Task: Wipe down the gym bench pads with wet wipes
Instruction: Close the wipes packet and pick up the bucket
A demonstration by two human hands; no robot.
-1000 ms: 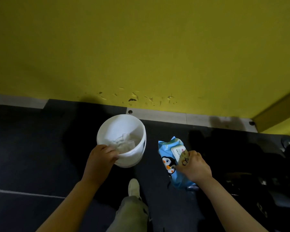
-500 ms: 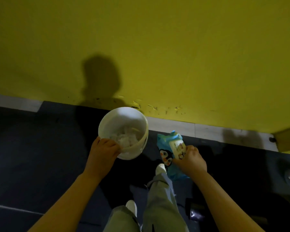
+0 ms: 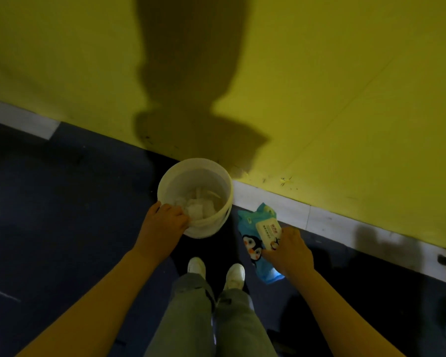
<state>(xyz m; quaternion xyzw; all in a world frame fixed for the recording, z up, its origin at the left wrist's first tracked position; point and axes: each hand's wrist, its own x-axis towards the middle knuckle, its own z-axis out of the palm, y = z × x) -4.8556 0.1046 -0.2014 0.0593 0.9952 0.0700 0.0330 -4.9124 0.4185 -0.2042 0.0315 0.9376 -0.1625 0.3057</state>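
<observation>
Left hand gripping the near rim of a white bucket with used wipes inside, right hand grasping the blue wet wipes pack, just right of the bucket, above dark floor.

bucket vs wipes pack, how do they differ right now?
The white bucket is a rigid round tub, open at the top, with crumpled white wipes inside; the wipes pack is a soft flat blue pouch with a penguin print and a white flap lid. The left hand grips the bucket by its near rim; the right hand holds the pack by its lower half. Both are carried in front of the body, above the dark floor.
</observation>
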